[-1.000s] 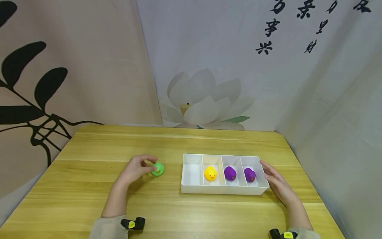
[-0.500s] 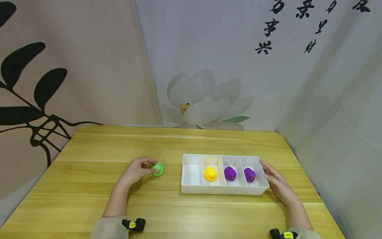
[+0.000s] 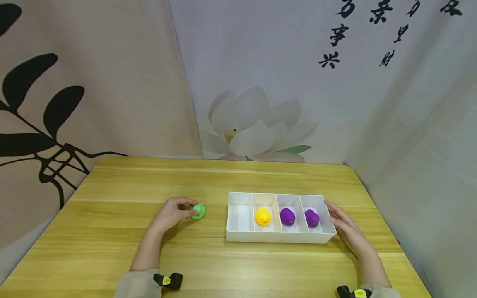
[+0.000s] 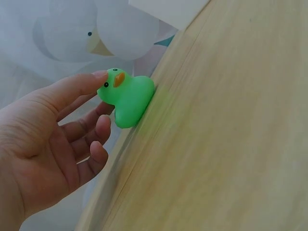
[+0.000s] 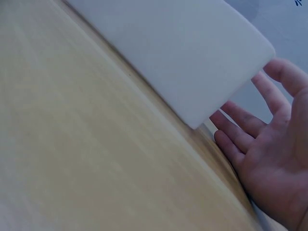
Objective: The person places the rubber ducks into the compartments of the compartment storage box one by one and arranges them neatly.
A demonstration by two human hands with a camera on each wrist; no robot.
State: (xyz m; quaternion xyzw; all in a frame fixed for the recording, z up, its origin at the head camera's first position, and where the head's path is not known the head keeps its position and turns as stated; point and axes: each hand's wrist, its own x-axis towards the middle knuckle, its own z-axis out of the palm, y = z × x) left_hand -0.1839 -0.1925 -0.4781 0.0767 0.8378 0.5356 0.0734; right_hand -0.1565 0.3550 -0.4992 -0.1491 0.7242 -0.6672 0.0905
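Observation:
A green toy duck (image 3: 199, 211) stands on the table left of the box, and the left hand (image 3: 173, 213) pinches it by the head. In the left wrist view the thumb lies against the face of the duck (image 4: 134, 98), its orange beak showing. Several other fingers curl loosely behind and below. At the right end of the white divided box (image 3: 275, 236), the right hand (image 3: 350, 231) rests its relaxed fingers against the end wall. Its palm (image 5: 274, 159) faces the box corner in the right wrist view.
Inside the box sit a yellow duck (image 3: 262, 216) in the second compartment and two purple ducks, one (image 3: 287, 216) in the third and one (image 3: 312, 218) in the fourth. The leftmost compartment (image 3: 240, 213) shows its bare floor. Printed curtains (image 3: 261, 62) hang behind the wooden table (image 3: 238, 269).
The left hand has closed in around the green duck, and both have shifted very slightly right. The right hand and the box look unmoved.

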